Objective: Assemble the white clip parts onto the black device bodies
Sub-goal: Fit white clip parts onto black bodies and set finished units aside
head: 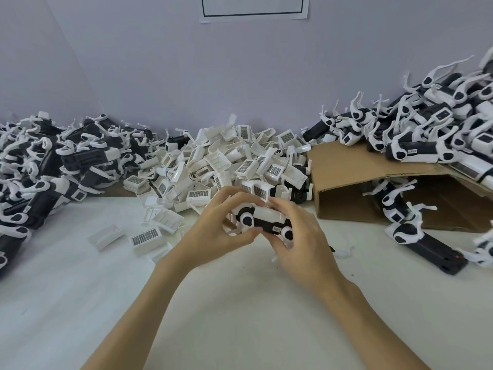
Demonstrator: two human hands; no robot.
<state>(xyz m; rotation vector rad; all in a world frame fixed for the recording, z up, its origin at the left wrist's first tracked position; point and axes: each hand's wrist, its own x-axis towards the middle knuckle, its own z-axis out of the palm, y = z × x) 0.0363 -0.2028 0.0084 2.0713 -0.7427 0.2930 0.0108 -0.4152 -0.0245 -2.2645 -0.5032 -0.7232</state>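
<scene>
While both hands are clamped on one device body [269, 222] just above the bench [80, 303], the left hand [216, 231] pinching its left end and the right hand [301, 236] curled over its right end and top, the clip [268, 211] sits white along the body's upper face. If the thumbs press unevenly, I judge the clip could seat crooked or spring off; a thin white arm on the body could also bend under the squeeze. Whether the clip has fully snapped home cannot be told, since the right fingers [282, 206] cover its far edge and the palms hide the body's underside.

Just beyond, a clip pile [226, 161] spreads over mid-bench, with strays [145, 236] near left. One careless reach could slide it forward. Far left, a body heap [40, 169] is cut by the frame. Right, a cardboard box [354, 182] carries another heap [440, 124]; its inside is shadowed, and which heap is finished is unclear.
</scene>
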